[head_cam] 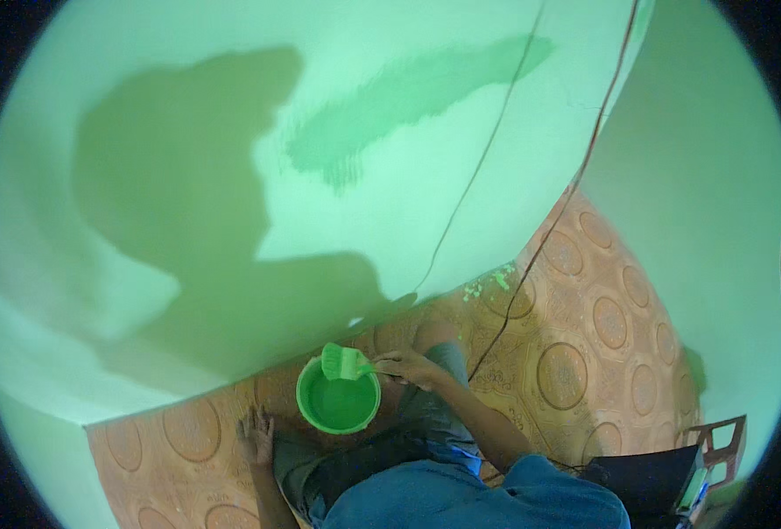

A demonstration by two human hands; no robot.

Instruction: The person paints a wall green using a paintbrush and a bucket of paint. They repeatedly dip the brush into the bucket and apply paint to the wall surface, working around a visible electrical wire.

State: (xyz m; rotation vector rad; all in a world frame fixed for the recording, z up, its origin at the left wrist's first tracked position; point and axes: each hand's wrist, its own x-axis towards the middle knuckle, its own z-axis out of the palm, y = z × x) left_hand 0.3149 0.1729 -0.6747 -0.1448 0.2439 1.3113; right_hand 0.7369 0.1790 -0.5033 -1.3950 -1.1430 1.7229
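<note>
A paintbrush (344, 363) coated in green paint is gripped by its handle in my right hand (407, 369), its bristles over the far rim of a round bucket. The bucket (303, 405) holds green paint and stands between my legs. To the left of it, my left hand (256, 433) is empty with its fingers spread, near my left knee. On the light green wall (377, 218) before me runs a darker green, wet-looking streak (417, 92). My shadow falls on the wall to the left of that streak.
A dark cable (589, 155) hangs down near the wall's right end and reaches the patterned floor (562, 377). Paint spatters (499, 278) mark the floor at the wall's foot. Behind me at right are a black object (655, 479) and a brown stool-like frame (728, 453).
</note>
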